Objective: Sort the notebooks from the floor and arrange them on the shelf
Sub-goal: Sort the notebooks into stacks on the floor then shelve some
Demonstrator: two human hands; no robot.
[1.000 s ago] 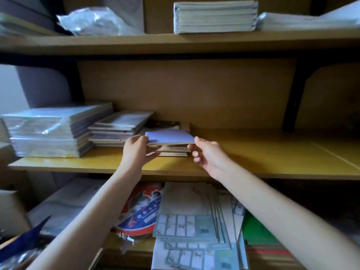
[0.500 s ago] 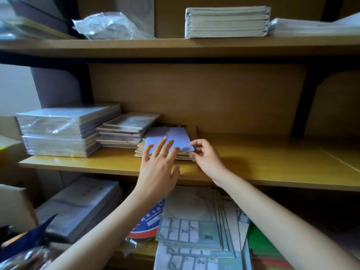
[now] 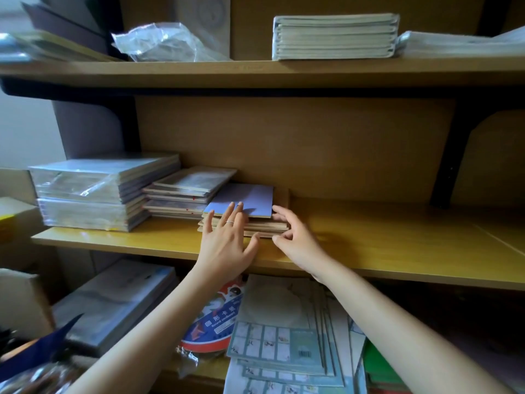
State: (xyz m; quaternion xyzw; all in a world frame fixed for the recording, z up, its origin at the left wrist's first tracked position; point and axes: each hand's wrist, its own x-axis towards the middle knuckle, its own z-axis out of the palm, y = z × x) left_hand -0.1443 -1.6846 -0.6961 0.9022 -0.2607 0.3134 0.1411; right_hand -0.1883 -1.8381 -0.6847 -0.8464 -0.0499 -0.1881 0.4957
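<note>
A small stack of notebooks topped by a lilac notebook (image 3: 250, 197) lies on the middle shelf (image 3: 383, 245) of a wooden rack. My left hand (image 3: 227, 243) has straight, spread fingers, with its fingertips on the front edge of the lilac cover. My right hand (image 3: 295, 240) sits at the stack's right front corner, fingers loosely bent and touching the side edges; it holds nothing. A second notebook stack (image 3: 187, 191) lies just left, touching the small stack.
Two plastic-wrapped notebook packs (image 3: 93, 191) fill the shelf's left end. The top shelf carries a pale notebook pile (image 3: 332, 36) and a crumpled plastic bag (image 3: 167, 44). Below lie a stack of exercise books (image 3: 284, 336), a round card pack (image 3: 213, 325) and a wrapped pack (image 3: 116, 300).
My left hand let go of the lilac notebook's left edge and now lies flat with fingertips on it. The notebook settled onto the stack, and my right hand stayed at its right corner.
</note>
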